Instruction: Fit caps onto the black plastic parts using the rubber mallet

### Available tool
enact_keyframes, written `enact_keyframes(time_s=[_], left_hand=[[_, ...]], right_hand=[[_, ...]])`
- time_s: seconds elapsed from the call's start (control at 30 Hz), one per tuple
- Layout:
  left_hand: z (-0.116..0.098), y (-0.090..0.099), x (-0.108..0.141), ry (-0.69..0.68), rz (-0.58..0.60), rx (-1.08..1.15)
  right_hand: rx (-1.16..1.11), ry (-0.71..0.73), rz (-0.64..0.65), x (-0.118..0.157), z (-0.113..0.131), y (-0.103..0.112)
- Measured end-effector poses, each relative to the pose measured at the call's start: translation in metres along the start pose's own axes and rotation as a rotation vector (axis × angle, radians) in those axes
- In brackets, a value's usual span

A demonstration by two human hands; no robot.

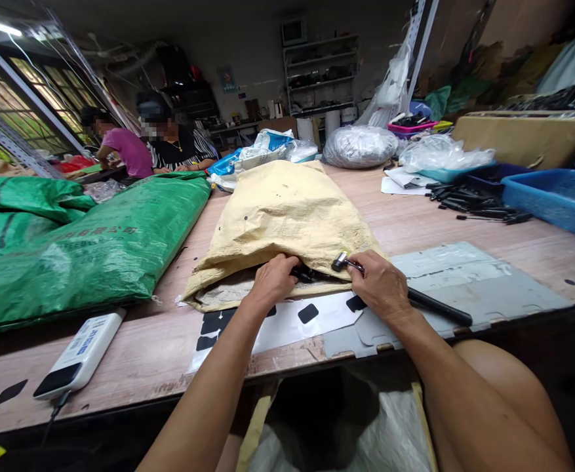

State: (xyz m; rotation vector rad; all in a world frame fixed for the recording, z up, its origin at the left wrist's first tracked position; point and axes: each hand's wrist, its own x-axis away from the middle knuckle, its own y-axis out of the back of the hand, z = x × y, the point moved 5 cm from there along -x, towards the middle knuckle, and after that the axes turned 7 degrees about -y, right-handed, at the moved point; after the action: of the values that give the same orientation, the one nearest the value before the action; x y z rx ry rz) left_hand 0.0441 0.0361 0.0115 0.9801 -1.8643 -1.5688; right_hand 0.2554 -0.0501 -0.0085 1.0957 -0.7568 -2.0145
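A yellow woven sack (287, 210) lies on the table with its mouth facing me. My left hand (275, 282) is at that mouth, fingers closed on a dark black piece (303, 273) partly hidden in the opening. Pinched in my right hand (378, 282) is a small black rod-like part with a shiny silver head (339, 261), close to the sack's edge. A black tube (439, 307) sticks out beyond the right hand over grey cardboard (484, 275); whether that hand touches it I cannot tell. Under both hands lies a white sheet with black rounded stickers (309, 314).
Green sacks (115, 236) and a white power bank (80, 354) with a cable are on the left. Black parts (478, 203) and a blue basket (557, 196) stand right. Below the table edge an open sack (385, 426) sits between my legs. Two people work behind, at left.
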Motion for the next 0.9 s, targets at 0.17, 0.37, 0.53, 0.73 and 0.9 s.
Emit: enact_keyframes(time_s=[0.17, 0.37, 0.53, 0.73, 0.9], left_hand=[[-0.001, 0.005, 0.015, -0.026, -0.026, -0.005], [-0.009, 0.01, 0.069, -0.125, -0.149, 0.202], [-0.012, -0.007, 0.096, -0.112, -0.145, 0.448], [-0.007, -0.016, 0.097, -0.078, -0.2, 0.529], [-0.005, -0.016, 0.098, -0.096, -0.22, 0.564]], right_hand=[[0.015, 0.002, 0.013, 0.0, -0.001, -0.001], [0.003, 0.005, 0.013, 0.0, -0.001, -0.001], [0.01, 0.001, 0.009, -0.001, -0.003, -0.004], [-0.101, 0.083, -0.052, 0.0, 0.007, 0.013], [-0.445, 0.355, -0.02, 0.016, 0.048, 0.048]])
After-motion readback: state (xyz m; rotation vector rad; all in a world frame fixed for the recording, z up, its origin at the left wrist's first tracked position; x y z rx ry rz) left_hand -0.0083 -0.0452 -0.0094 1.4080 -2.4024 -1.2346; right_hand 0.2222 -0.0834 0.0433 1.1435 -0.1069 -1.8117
